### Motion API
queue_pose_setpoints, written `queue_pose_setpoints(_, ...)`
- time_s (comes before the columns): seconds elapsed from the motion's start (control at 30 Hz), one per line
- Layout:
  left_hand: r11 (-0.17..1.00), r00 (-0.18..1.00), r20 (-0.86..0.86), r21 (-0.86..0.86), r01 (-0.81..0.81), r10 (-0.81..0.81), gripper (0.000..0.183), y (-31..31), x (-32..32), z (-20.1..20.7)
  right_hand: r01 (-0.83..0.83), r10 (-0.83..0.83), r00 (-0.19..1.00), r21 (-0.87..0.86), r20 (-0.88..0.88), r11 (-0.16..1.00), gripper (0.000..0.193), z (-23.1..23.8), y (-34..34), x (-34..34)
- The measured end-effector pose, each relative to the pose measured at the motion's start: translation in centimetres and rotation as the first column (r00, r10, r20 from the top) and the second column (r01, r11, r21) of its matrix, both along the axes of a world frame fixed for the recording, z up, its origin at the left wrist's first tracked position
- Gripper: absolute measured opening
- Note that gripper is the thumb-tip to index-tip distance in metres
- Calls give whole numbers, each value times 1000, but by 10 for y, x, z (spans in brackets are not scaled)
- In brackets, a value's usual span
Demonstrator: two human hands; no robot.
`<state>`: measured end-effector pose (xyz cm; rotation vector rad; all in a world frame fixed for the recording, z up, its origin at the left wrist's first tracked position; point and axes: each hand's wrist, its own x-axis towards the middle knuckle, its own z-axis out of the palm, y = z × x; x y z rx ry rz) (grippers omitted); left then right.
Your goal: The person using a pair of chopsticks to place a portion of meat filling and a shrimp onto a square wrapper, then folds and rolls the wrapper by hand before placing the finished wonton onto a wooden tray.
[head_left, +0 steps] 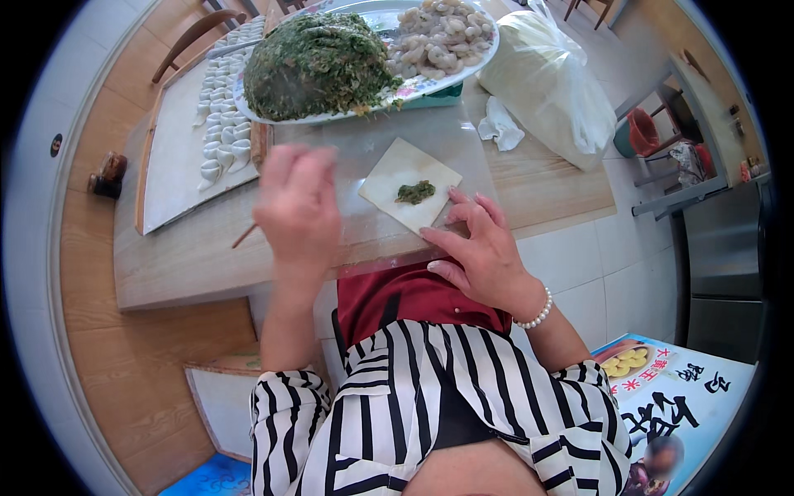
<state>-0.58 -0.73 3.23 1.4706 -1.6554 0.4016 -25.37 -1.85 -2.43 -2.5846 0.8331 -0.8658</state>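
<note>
A square dough wrapper (393, 175) lies on the clear-covered table, a small dab of green filling (416, 193) near its middle. My right hand (488, 236) rests at the wrapper's near right edge, fingers apart and fingertips touching it, thumb at the table's edge. Left of the wrapper, my left hand (299, 211) is raised, closed and blurred by motion. A thin wooden stick (244, 236) pokes out of its left side; the stick's other end is hidden. Beyond both hands, a large flowered platter (331, 116) bears a mound of chopped green filling (318, 66) and peeled shrimp (438, 40).
Left of the platter, rows of folded dumplings (222, 132) sit on a white wood-edged board (169, 186). A plastic bag (550, 91) with pale contents stands at the right, a crumpled white tissue (499, 124) beside it. Small jars (107, 175) stand far left.
</note>
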Motion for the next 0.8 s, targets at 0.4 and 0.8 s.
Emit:
queue_pose_setpoints(0.4,958,911,316,20,-285,264,9,-22,-17,28,-7,7,1000,-3,11,1000,50,0,0,0)
queue_pose_setpoints(0.8,953,971,-63,185,238,-231,11,13,-6,-34,-17,17,999,-8,38,1000,51,-2,-2,0)
